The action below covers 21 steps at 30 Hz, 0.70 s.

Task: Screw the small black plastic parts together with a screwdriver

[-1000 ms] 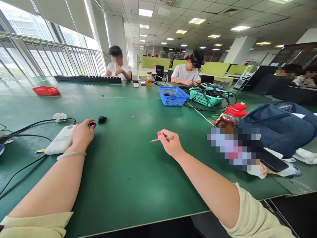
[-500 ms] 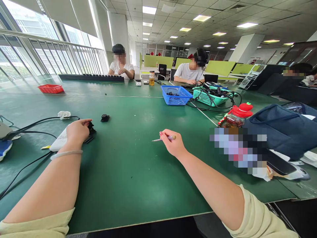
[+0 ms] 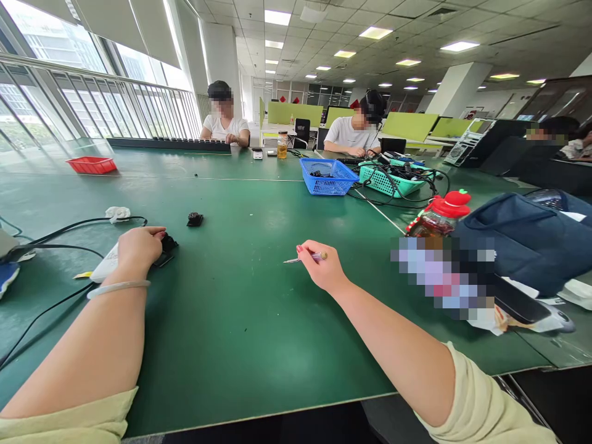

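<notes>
Your right hand (image 3: 320,264) grips a slim tool (image 3: 320,256); your left hand (image 3: 139,250), grip unclear, could drop the black part (image 3: 169,243) if slack.

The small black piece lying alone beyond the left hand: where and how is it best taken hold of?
I would probably pinch the small black piece by its left and right sides, coming from above and the near side. It looks low, compact and blocky, and lies apart from the left hand. Finer shape is unclear.
</notes>
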Each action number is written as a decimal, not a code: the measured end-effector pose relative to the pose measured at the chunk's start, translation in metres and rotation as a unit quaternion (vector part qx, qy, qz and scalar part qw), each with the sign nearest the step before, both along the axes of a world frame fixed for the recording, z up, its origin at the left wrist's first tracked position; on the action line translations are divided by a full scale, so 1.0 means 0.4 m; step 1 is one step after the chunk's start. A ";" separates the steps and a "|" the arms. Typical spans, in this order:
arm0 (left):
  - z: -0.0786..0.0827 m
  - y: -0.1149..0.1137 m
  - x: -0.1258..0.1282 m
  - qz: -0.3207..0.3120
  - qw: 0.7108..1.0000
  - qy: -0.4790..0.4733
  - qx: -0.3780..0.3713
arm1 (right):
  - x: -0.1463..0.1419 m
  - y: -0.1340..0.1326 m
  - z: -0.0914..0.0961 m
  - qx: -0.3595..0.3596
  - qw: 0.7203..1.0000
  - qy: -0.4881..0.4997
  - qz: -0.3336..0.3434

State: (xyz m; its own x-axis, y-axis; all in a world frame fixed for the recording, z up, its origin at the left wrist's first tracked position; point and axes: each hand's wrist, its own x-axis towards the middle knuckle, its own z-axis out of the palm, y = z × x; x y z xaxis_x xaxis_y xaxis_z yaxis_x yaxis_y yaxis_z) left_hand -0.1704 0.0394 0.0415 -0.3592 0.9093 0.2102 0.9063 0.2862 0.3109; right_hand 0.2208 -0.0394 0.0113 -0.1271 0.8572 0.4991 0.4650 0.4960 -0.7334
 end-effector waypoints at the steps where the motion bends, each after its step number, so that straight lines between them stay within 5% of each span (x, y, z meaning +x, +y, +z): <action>1: 0.000 0.001 0.002 0.008 1.000 0.004 -0.007 | 0.000 0.000 0.000 0.001 1.000 -0.001 -0.001; 21: -0.007 0.004 0.011 0.031 0.998 0.043 -0.016 | -0.002 -0.002 0.004 0.011 1.000 -0.028 0.004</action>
State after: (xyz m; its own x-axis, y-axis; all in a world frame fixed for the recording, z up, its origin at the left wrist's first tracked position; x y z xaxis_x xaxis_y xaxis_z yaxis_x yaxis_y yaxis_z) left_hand -0.1660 0.0412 0.0388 -0.3976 0.8924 0.2133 0.9093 0.3522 0.2215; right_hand 0.2201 -0.0404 0.0130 -0.1616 0.8445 0.5105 0.5017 0.5158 -0.6944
